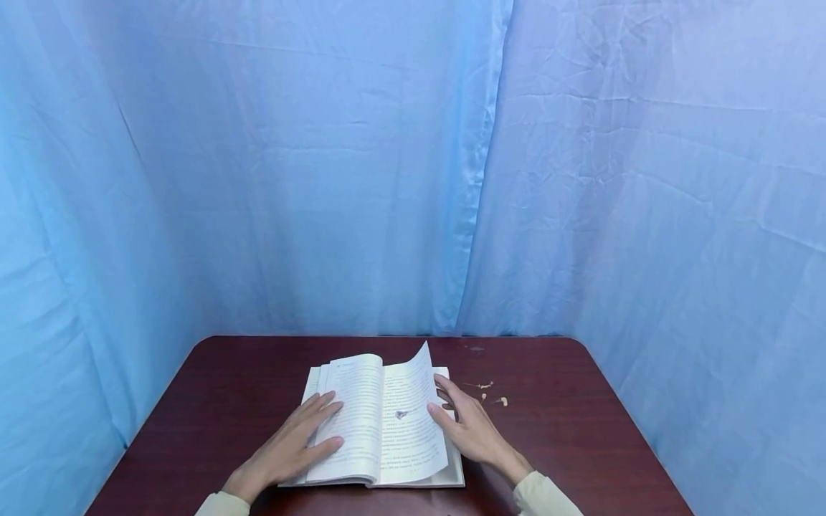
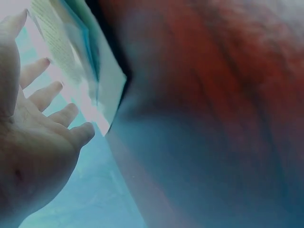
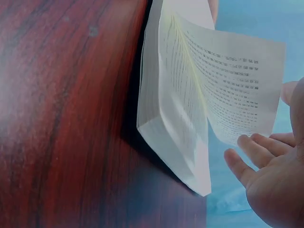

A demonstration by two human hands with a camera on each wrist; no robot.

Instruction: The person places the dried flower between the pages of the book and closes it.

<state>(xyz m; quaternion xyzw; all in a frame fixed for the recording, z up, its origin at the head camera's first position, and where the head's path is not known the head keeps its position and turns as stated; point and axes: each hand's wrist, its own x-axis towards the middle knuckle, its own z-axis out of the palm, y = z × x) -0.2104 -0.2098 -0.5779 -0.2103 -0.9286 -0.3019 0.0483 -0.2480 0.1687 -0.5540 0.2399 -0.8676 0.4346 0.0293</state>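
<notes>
An open book (image 1: 408,430) with printed pages lies near the front of the table. On its left-hand pages my left hand (image 1: 292,443) rests with fingers spread. A small purplish piece (image 1: 401,415), like a dried petal, is on the right-hand page. That page's outer edge is lifted, its upper corner curling up, and my right hand (image 1: 473,428) is right at this edge with fingers extended. In the right wrist view, the raised page (image 3: 247,80) stands beside the thumb and fingers (image 3: 260,151). The left wrist view shows the left palm and the book's corner (image 2: 111,95).
Several small yellowish dried flower bits (image 1: 503,401) lie on the dark red wooden table (image 1: 555,430), right of the book. Blue curtains (image 1: 323,179) hang behind the table and along both sides.
</notes>
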